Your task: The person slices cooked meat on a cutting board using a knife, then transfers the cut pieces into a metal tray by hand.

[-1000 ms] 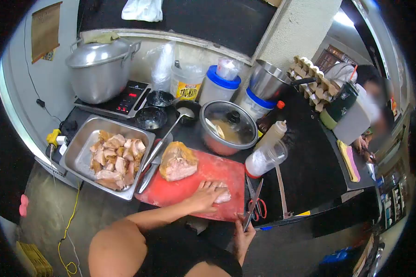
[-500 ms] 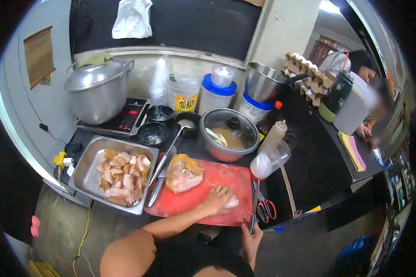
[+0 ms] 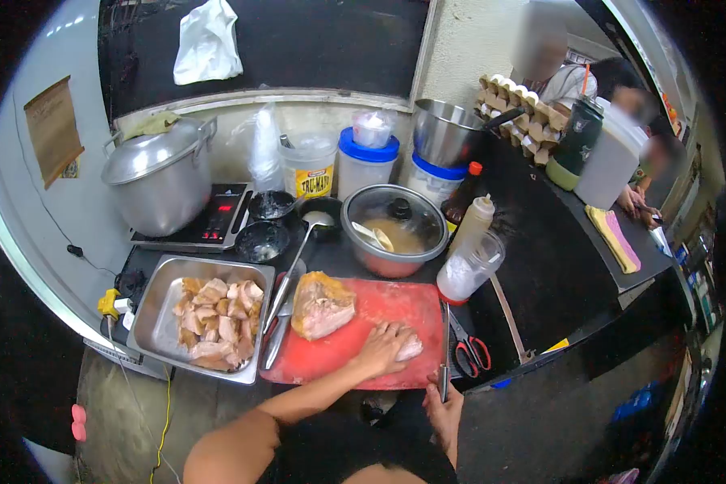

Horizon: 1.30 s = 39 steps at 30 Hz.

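Observation:
My left hand [image 3: 385,347] presses down over a small piece of meat [image 3: 410,348] on the red cutting board [image 3: 323,359], fingers curved on it and partly covering it. A knife [image 3: 445,347] is gripped by its handle in my right hand [image 3: 444,406], blade pointing away from me along the board's right edge. Left of my left hand, a larger chunk of cooked meat [image 3: 323,306] lies on the board. Cut meat chunks [image 3: 222,323] fill part of a steel tray [image 3: 149,331] at the left.
Red-handled scissors [image 3: 472,355] lie right of the board. A ladle [image 3: 319,219] rests along its left side. Behind stand a lidded pot [image 3: 395,234], squeeze bottle [image 3: 472,224], tubs and a large pot [image 3: 157,173] on an induction cooker [image 3: 232,211]. People are at the far right.
The camera view has shifted slightly. My left hand stays on the meat piece and my right hand still holds the knife at the board's edge. Another person appears behind the eggs.

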Each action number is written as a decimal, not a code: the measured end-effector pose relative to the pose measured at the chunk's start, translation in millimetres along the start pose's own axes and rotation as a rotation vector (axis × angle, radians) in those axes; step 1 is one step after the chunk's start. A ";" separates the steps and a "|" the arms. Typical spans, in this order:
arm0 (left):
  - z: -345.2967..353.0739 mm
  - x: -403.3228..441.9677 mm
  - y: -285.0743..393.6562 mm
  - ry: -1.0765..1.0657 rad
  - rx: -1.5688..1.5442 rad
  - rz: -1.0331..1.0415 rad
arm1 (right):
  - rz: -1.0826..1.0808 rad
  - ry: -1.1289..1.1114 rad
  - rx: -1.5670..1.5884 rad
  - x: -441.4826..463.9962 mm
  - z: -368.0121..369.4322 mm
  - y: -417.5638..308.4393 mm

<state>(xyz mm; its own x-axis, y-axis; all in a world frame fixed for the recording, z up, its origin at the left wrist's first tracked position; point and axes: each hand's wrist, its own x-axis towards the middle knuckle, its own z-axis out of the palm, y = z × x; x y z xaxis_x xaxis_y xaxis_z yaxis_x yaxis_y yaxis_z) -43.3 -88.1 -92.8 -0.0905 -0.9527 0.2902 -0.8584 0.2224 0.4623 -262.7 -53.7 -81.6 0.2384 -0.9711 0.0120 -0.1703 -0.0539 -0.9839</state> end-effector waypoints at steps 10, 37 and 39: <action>-2.5 -1.9 0.1 0.029 0.000 0.045 | 0.098 0.014 0.056 -8.1 5.9 -23.7; -28.6 -19.0 11.3 0.085 -0.052 0.059 | 0.013 -0.027 0.020 -14.1 0.5 2.1; -21.8 -23.3 3.6 0.121 -0.043 0.092 | -0.010 -0.048 0.050 -9.8 3.0 5.5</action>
<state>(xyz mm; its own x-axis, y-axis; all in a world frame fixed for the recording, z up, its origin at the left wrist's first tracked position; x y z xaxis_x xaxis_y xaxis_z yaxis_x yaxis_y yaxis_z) -33.3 -60.6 -79.6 -0.1043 -0.8965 0.4306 -0.8268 0.3188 0.4635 -263.1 -43.8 -87.7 0.2859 -0.9582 0.0145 -0.1201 -0.0508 -0.9915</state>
